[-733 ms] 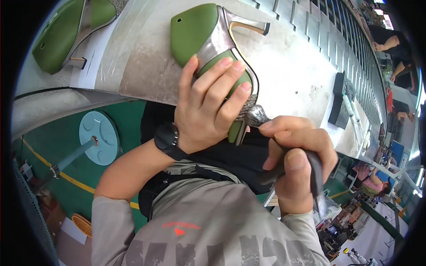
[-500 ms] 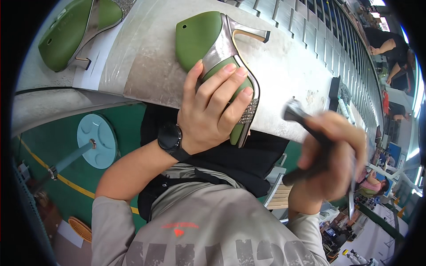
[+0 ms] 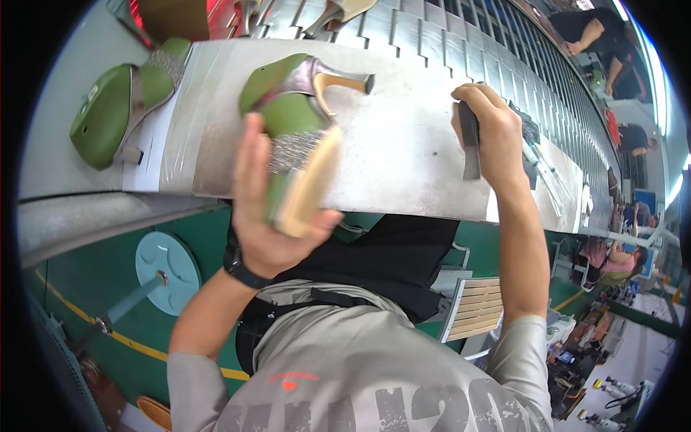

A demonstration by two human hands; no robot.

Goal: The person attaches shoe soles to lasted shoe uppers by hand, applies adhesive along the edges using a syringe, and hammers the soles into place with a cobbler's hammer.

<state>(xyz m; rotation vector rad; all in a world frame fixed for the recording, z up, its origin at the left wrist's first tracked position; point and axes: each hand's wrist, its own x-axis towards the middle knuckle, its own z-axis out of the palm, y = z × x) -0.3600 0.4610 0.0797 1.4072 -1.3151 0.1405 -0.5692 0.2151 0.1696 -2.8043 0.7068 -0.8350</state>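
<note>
In my left hand [image 3: 270,230] is a green high-heeled shoe [image 3: 295,108] on its last, with a silvery strap and a glittery band. My fingers lie along one side and my thumb is at the tan sole; both are blurred. The shoe is tilted, its sole facing right and its heel pointing away to the right. My right hand [image 3: 493,133] is closed around a dark hand tool [image 3: 469,144] above the right part of the table. A flat, tapering end shows below the fingers; the rest is hidden, so its exact kind is unclear.
A matching green shoe [image 3: 108,119] lies at the left on the pale worktable [image 3: 389,165]. Slim tools [image 3: 547,169] lie right of my right hand. A slatted metal conveyor [image 3: 417,47] runs behind, with more heeled shoes [image 3: 338,14]. A wooden-slatted stool [image 3: 471,309] stands below; other people sit far right.
My left hand has turned the shoe so its sole shows and shifted it left. My right hand has moved away from me, carrying the dark tool over the table.
</note>
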